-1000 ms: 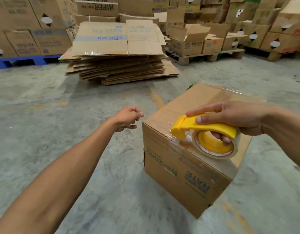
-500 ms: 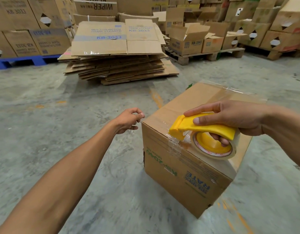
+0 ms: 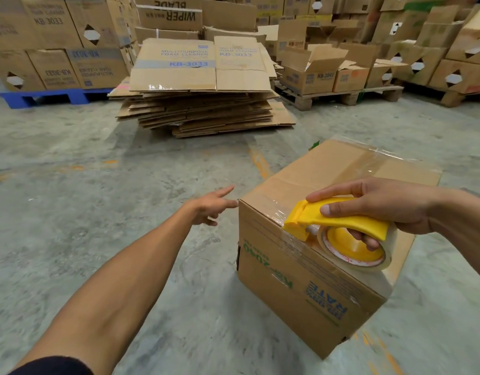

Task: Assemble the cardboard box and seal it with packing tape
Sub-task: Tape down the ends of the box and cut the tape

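While the floor [image 3: 71, 185] around me carries stacks of flattened cartons [image 3: 203, 115] and pallets of stock well behind, the cardboard box [image 3: 301, 280] I am sealing stands on the concrete just in front of me, flaps closed, a strip of clear tape running along its top seam and over the near edge. The risk here, as I judge it, is the cut: my right hand [image 3: 382, 204] is clenched around the yellow tape dispenser [image 3: 336, 220], its nose pressed at the top near edge where the tape turns down the side, and nothing is bracing the box. If I jerk the blade to sever the tape, the light, probably empty box could slide or tip on the smooth floor, and the tail could lift, wrinkle or stick to itself instead of lying flat. The roll [image 3: 355, 253] overhangs the side face, so a twist of my wrist could also drag the strip off the seam. I cannot quite tell whether the tape is already cut; the film is too clear to read there.

Against the frame a second ago, my left hand [image 3: 209, 209] differs most: it was loosely curled beside the box corner, and now it is released, fingers spread and reaching, the tips just at the box's upper left corner. The dispenser has barely shifted.
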### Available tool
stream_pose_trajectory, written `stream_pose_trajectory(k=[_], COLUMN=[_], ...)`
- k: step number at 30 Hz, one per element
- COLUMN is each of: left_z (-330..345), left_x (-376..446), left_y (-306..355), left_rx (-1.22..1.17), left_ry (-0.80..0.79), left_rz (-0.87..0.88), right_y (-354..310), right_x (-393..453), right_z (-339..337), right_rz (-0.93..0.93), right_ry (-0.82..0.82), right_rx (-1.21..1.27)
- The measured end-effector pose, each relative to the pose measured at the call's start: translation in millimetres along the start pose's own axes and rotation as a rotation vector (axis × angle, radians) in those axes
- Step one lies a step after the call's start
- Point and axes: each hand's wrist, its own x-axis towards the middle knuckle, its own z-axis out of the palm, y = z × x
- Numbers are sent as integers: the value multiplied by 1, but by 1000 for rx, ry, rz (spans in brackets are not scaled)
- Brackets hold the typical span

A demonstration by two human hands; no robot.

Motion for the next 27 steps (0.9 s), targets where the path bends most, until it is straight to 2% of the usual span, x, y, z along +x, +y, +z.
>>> stream_pose_trajectory(k=[3, 5, 6, 9, 13, 18, 21, 24, 27], left_z=[-3, -6, -8, -5, 11, 31, 39, 43, 47], left_x=[0, -1, -3, -20, -31, -28, -28, -36, -39], left_y=[-22, -24, -21, -3, 11, 9, 3, 1, 7], left_rx=[-78, -266, -399, -724, -754, -584, -354, 190, 646], left_ry=[152, 284, 292, 134, -8, -72, -4, 207, 160], left_rz=[59, 207, 296, 477, 519, 476, 507, 817, 1072], right_y=[1, 1, 1, 1, 1, 1, 1, 0, -1], right_x=[-2, -3, -3, -2, -1, 0, 0, -1, -3], right_z=[0, 0, 0, -1, -2, -3, -3, -1, 1], right_rz=[2, -2, -4, 2, 12, 20, 32, 35, 35], right_ry=[-8, -13, -15, -7, -9, -15, -13, -17, 1], right_rx=[5, 6, 5, 3, 4, -5, -6, -2, -12])
